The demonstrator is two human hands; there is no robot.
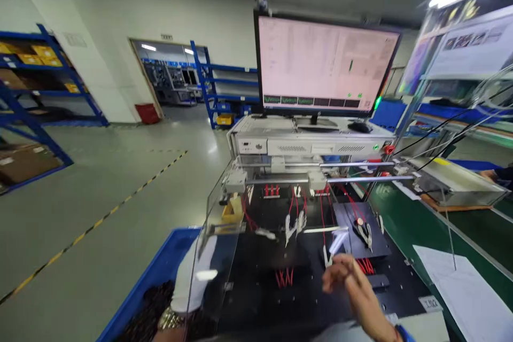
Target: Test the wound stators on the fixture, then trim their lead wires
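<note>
Apparently blurred by motion, the right hand (352,283) hangs over the near right part of the black worktop (260,304), its fingers bent and a blue band (404,333) at its wrist. Its grip looks narrow, but whether it holds anything I cannot tell. Just beyond the fingertips are a white clip (326,257) on a red wire and a pale, smeared piece (339,241); contact with either is unclear.

At the near left, the left hand (196,275) shows white, as if gloved, with a metal-banded watch (170,319) at the wrist. It is beside the clear panel (224,264) and over the blue bin (154,259), which holds a heap of dark pieces (148,302). I cannot tell the state of its grip.

Farther in, white clips (288,228) on red wires stand near the middle of the black worktop, and another pair of clips (364,236) lies on the dark raised plate (380,247) to the right. Red coils (284,278) sit nearer, left of the right hand. On the far side, a lit monitor (324,64) stands on a white cabinet (290,147). White paper (460,294) lies to the right on the green worktop (404,224).
</note>
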